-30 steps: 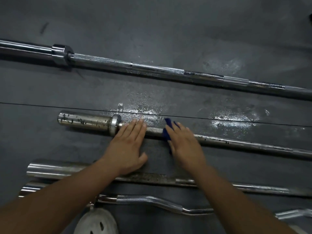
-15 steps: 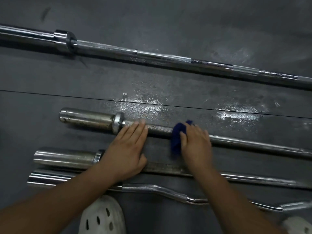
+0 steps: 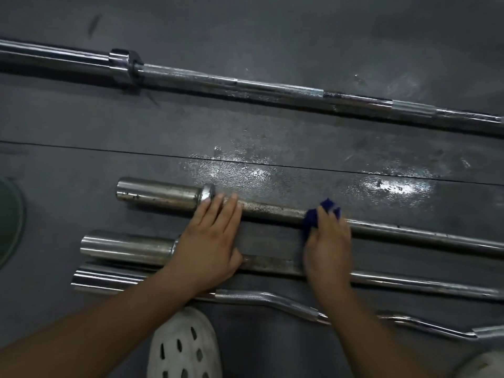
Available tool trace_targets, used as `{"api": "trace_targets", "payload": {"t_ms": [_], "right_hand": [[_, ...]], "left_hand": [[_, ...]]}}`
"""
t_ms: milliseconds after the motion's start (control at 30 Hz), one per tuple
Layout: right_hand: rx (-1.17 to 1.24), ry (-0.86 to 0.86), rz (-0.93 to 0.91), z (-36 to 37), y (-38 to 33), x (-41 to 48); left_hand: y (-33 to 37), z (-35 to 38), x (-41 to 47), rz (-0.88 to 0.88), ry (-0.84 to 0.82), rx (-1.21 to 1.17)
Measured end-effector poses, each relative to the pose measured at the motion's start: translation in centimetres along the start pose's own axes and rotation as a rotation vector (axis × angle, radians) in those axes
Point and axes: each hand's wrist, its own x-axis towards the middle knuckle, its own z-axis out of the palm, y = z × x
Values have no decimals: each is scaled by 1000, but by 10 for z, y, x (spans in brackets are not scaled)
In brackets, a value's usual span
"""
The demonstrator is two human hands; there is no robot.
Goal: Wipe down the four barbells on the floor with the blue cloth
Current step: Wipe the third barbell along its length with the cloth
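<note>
Four steel barbells lie on the dark floor. The long far barbell [image 3: 272, 91] runs across the top. The second barbell [image 3: 272, 210] has a spotted sleeve at its left end. My left hand [image 3: 210, 241] rests flat with its fingertips on this bar's knurled shaft beside the collar. My right hand [image 3: 327, 246] presses the blue cloth [image 3: 313, 218] around the same shaft, farther right. The third barbell [image 3: 125, 248] passes under both hands. Nearest me lies the curved bar [image 3: 272, 300].
A white perforated clog [image 3: 185, 347] sits at the bottom centre; another pale shoe tip [image 3: 482, 366] shows at the bottom right. A green round plate edge [image 3: 11, 222] is at the far left. Wet patches [image 3: 237, 173] shine on the floor mat beyond the second bar.
My right hand has slid the blue cloth rightward along the second barbell's shaft. My left hand has stayed by the collar. The view has shifted, showing more of the bars' left ends.
</note>
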Motion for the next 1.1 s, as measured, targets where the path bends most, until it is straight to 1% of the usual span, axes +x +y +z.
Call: {"api": "trace_targets", "payload": {"t_ms": [33, 67, 133, 200, 233, 267, 333, 400, 433, 467, 533, 600, 633, 700, 767, 800, 867, 967, 1000, 1033, 1100], "right_hand": [[35, -9, -20, 7, -21, 1], [38, -25, -99, 12, -42, 3], [15, -72, -317, 15, -66, 11], [-31, -142, -456, 8, -62, 22], [-62, -152, -475, 6, -53, 26], [-84, -138, -440, 3, -37, 28], [-67, -72, -289, -1, -11, 25], [-19, -31, -186, 5, -12, 17], [-4, -30, -174, 12, -23, 13], [-1, -38, -191, 17, -37, 11], [-10, -68, -307, 19, -57, 20], [-2, -125, -402, 14, -56, 40], [4, -144, -410, 9, -46, 47], [-11, -107, -332, 1, -27, 47], [-95, -56, -240, 3, -31, 32], [-127, -54, -231, 8, -42, 27], [-118, -89, -300, 18, -68, 32], [-102, -214, -475, 11, -82, 57], [-80, -250, -483, 8, -76, 62], [-43, -245, -447, 5, -66, 63], [24, -123, -337, -2, -47, 52]], "left_hand": [[1, 0, 0, -1, -7, 0], [1, 0, 0, -2, -12, -5], [-1, -2, 3, 4, -3, -13], [-4, -2, 6, 24, 16, -12], [-8, -1, 6, 33, 20, -10], [-9, -2, 8, 44, 24, -7], [-12, 0, 13, 56, 36, 7], [-15, 1, 21, 66, 48, 26], [-17, 0, 26, 70, 55, 26], [-19, -2, 30, 74, 58, 23], [-24, -8, 37, 87, 58, 24], [-35, -13, 39, 56, 87, 10], [-41, -14, 37, 19, 112, -6], [-55, -12, 34, -51, 139, -28], [-62, -7, 37, -54, 131, -6], [-63, -4, 39, -45, 132, 8], [-62, -2, 45, -50, 131, 21], [-66, -5, 53, -31, 152, 11], [-68, -6, 55, -19, 158, 2], [-71, -7, 56, -9, 155, -3], [-74, -8, 57, 5, 136, -4]]}}
